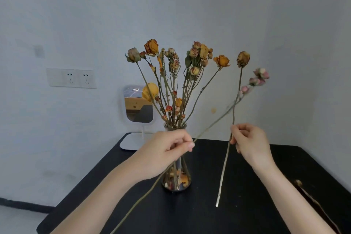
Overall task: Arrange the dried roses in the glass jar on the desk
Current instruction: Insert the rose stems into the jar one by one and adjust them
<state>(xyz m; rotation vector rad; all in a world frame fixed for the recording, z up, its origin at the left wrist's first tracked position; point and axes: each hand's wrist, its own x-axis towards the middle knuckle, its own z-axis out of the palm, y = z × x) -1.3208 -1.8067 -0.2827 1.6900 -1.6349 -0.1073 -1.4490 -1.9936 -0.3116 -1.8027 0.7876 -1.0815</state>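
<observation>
Dried roses [176, 74] mostly standing already in the glass jar [175, 157] at mid-desk, stems fanned out from its narrow neck, loose petals collected in its wide base. Two stems not yet in: left hand [167, 152] pinched shut on a long thin spray with pink buds [260, 78], slanting up to the right across the jar; right hand [248, 140] pinched shut on a pale straight stem topped by a yellow-brown rose [243, 59], lower end hanging clear above the black desk [209, 220]. Stems crossing between the hands. Probably very light, stiff yet brittle, heads liable to shed or snap. Best held low to mid-stem with fingertips only, never by the bloom, and lowered gently through gaps in the neck. One more dried stem [311, 197] lying at the desk's right edge. Small mirror [138, 104] behind the jar.
</observation>
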